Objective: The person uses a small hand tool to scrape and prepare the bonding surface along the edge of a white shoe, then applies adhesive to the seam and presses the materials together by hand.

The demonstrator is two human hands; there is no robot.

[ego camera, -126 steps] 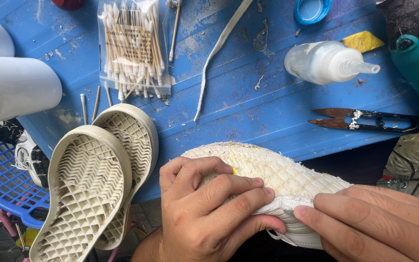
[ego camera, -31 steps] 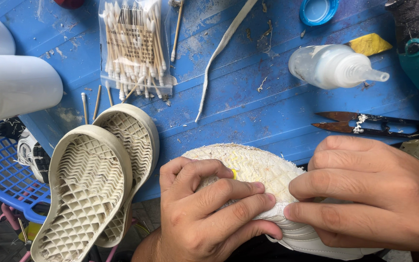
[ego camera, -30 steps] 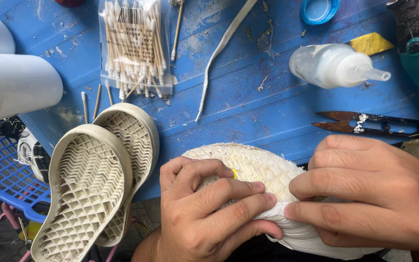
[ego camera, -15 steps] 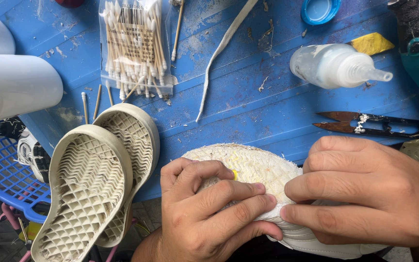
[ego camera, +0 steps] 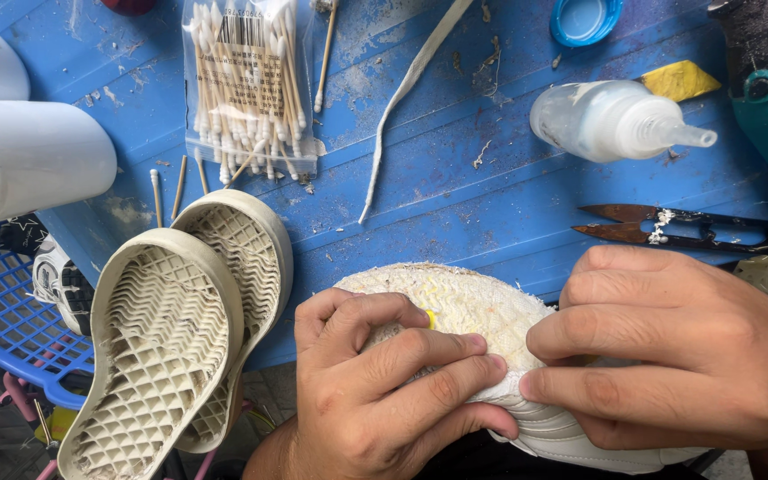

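A white shoe [ego camera: 473,307] lies sole side up at the near edge of the blue table [ego camera: 455,187]; its bottom is rough, fibrous and yellow-stained, with no sole on it. My left hand [ego camera: 375,382] grips the shoe's toe end with the fingers curled over the bottom. My right hand [ego camera: 668,351] clasps the middle and heel part, fingers pressed on the side wall. Two detached cream rubber soles [ego camera: 166,338] lie tread up, overlapping, to the left of my left hand.
A bag of cotton swabs [ego camera: 246,84], loose swabs, a white strip [ego camera: 406,98], a clear squeeze bottle [ego camera: 611,120], black snips [ego camera: 695,229], a blue cap [ego camera: 584,18] and a yellow scrap [ego camera: 679,80] lie on the table. White bottles [ego camera: 20,151] and a blue basket [ego camera: 6,311] are left.
My right hand has moved up from the lower right edge onto the shoe's middle and now clasps it. My left hand kept its grip.
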